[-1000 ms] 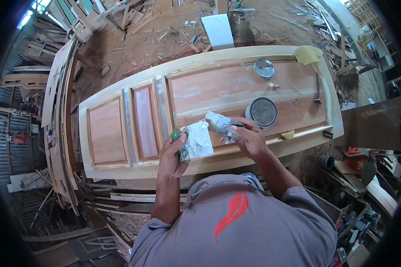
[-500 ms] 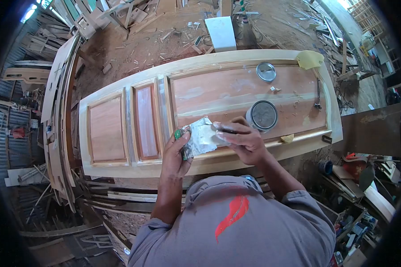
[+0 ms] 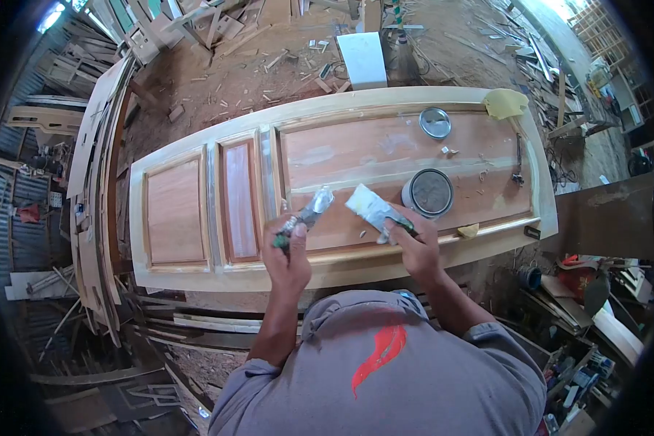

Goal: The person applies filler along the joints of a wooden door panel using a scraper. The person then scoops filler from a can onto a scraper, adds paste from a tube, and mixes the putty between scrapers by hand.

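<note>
Between right fingers (image 3: pixel 398 231): putty knife (image 3: pixel 374 208).

A: Any readable text, labels or numbers?

B: None. The shirt (image 3: pixel 385 370) below both hands carries a red flame-shaped mark, a graphic with no letters.

A: The open tin (image 3: pixel 428 193) just beyond the right hand (image 3: pixel 414 247)?

B: Top face only, wall not visible, so no label to read. Same for the lid (image 3: pixel 435 123) farther out.

A: The tools?

B: Green-handled knife (image 3: pixel 304 216) in the left hand (image 3: pixel 289 258) and the blade (image 3: pixel 374 209) in the right are smeared with filler. No marking legible.
</note>
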`<state>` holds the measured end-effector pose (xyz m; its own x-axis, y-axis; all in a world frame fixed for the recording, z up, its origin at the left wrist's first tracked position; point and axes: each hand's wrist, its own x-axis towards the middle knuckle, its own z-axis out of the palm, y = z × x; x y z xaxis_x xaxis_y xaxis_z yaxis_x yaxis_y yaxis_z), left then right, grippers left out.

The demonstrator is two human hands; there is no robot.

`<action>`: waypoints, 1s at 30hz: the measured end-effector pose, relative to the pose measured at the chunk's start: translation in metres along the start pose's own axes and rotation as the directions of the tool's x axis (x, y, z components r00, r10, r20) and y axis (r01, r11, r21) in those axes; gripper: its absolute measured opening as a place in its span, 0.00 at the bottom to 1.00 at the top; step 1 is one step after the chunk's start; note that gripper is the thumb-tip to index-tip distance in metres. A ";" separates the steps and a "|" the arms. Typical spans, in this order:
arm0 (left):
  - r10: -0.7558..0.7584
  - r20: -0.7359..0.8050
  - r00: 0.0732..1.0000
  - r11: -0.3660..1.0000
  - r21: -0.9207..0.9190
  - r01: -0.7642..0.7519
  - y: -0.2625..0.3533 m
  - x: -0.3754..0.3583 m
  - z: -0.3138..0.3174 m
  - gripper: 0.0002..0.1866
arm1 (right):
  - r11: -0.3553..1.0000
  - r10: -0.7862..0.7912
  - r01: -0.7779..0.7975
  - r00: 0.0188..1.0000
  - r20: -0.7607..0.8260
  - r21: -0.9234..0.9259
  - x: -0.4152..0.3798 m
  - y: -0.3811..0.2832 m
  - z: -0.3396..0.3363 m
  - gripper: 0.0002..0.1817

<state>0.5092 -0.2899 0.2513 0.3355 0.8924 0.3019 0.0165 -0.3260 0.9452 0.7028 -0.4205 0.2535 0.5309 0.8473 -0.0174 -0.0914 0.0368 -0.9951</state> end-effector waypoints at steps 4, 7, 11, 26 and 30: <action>0.319 0.182 0.930 0.923 0.163 -0.349 -0.009 0.002 0.005 0.09 | 0.848 0.290 -0.273 0.957 0.034 0.455 -0.003 -0.006 0.010 0.17; 0.375 0.272 0.886 0.871 0.224 -0.437 -0.007 0.003 0.009 0.16 | 0.811 0.296 -0.285 0.953 0.061 0.511 -0.002 -0.017 0.015 0.16; 0.436 0.313 0.844 0.813 0.266 -0.518 -0.016 0.001 0.014 0.20 | 0.775 0.286 -0.274 0.956 0.070 0.570 0.001 -0.020 0.024 0.16; -0.506 0.399 0.764 0.371 -0.699 0.611 0.015 0.010 0.008 0.23 | 0.628 -0.504 0.695 0.707 0.496 -0.351 0.049 -0.028 -0.020 0.24; -0.542 0.371 0.754 0.360 -0.709 0.607 0.013 0.014 0.000 0.22 | 0.578 -0.494 0.699 0.710 0.502 -0.420 0.047 -0.022 -0.033 0.22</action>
<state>0.5140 -0.2820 0.2674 0.5932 0.7341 -0.3305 -0.4581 0.6454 0.6112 0.7577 -0.3994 0.2712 -0.0004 0.8491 0.5282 0.6722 0.3914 -0.6285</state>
